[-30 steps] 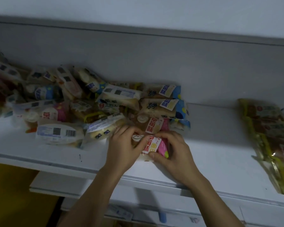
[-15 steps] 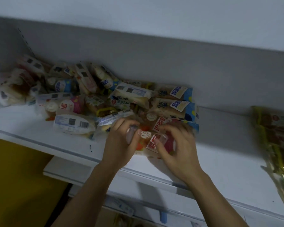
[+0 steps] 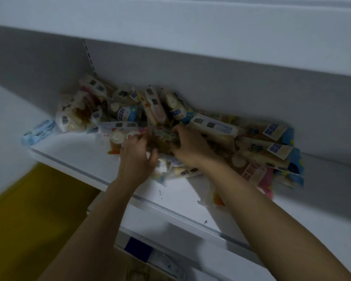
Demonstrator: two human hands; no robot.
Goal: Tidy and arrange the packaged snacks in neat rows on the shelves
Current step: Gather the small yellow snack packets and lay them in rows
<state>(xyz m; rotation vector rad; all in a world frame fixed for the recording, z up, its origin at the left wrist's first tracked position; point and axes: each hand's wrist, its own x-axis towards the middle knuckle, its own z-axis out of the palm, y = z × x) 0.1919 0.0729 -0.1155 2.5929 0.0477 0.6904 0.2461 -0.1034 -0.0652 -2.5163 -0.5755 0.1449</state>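
A loose heap of packaged snacks (image 3: 130,114) lies on a white shelf (image 3: 73,151) against its grey back wall. Both my hands are in the middle of the heap. My left hand (image 3: 137,157) and my right hand (image 3: 188,147) close from either side on a brownish snack pack (image 3: 162,136). Blue-ended packs (image 3: 272,147) lie in rows to the right, and pink-ended packs (image 3: 255,173) lie in front of them under my right forearm. The picture is blurred by motion.
A shelf board (image 3: 190,33) hangs close above. A lower shelf edge (image 3: 190,250) with a dark blue tag (image 3: 139,249) runs below. A light blue pack (image 3: 39,131) lies at the shelf's left end. Yellow floor (image 3: 24,216) shows at lower left.
Both hands have left the pink-labelled pack at the shelf front and reached further left and back into the heap. The view has swung left, so the yellow packs on the right are out of sight.
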